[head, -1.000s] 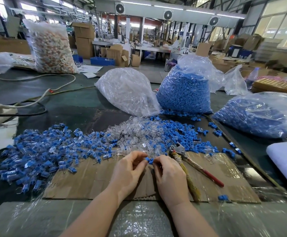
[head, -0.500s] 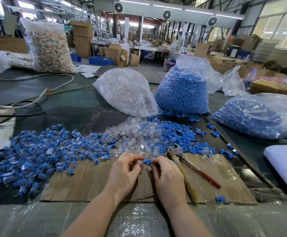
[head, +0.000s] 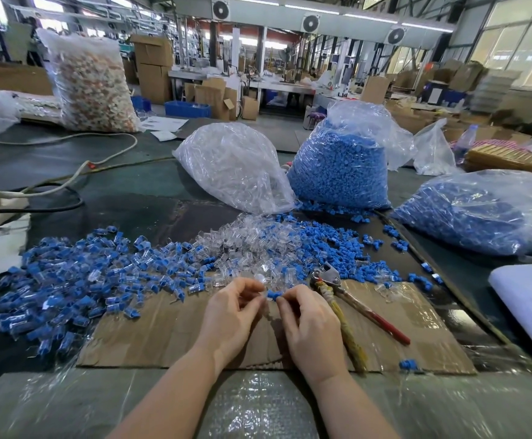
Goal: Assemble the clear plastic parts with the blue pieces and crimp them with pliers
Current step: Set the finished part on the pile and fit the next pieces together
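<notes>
My left hand [head: 231, 315] pinches a clear plastic part [head: 259, 291] at its fingertips. My right hand [head: 310, 324] pinches a small blue piece [head: 272, 295] and holds it against the clear part, above the cardboard sheet [head: 163, 334]. Just beyond my fingers lies a heap of loose clear parts [head: 242, 245], with loose blue pieces [head: 331, 245] to its right. A wide spread of joined blue-and-clear parts [head: 77, 280] covers the left side. Pliers [head: 350, 299] with a red handle and a cloth-wrapped handle lie on the cardboard, right of my right hand.
At the back stand a bag of clear parts [head: 236, 166] and a bag of blue pieces [head: 340, 166]; another blue bag [head: 480, 210] lies at the right. Cables [head: 68, 182] run across the left of the table. White foam [head: 531, 299] sits at the right edge.
Both hands have stayed over the cardboard, fingertips together. The blue piece now sits between the two hands' fingertips against the clear part. The camera shifted slightly.
</notes>
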Demonstrator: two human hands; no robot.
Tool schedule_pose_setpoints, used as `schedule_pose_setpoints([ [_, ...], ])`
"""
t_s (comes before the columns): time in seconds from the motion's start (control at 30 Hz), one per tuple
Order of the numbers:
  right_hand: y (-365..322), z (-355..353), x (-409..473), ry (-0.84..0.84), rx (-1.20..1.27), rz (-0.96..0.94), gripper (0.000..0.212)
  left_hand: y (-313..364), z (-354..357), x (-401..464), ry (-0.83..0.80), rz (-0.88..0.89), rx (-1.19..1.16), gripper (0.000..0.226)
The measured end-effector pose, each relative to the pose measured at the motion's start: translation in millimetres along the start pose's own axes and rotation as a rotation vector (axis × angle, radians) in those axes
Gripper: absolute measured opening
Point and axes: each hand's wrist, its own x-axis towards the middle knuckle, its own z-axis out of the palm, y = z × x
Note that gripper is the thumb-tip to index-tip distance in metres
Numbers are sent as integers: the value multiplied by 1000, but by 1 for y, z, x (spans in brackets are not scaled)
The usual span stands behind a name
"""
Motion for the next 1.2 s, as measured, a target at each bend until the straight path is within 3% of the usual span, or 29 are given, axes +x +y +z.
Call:
schedule_pose_setpoints([
  [0.37, -1, 2, -1, -34, -43, 2, 18, 1, -2, 0, -79, 21, 29, 20],
  [0.57, -1, 0, 0, -29, 5, -50, 7, 7, -2, -1, -51, 10, 11, 18],
  [0.77, -1, -3, 1, -68, 60, -97, 22, 10, -2, -2, -68, 4, -12, 17],
  [1.2, -1, -2, 3, -46, 97, -113, 17, 7, -1, 0, -58, -6, -5, 22],
])
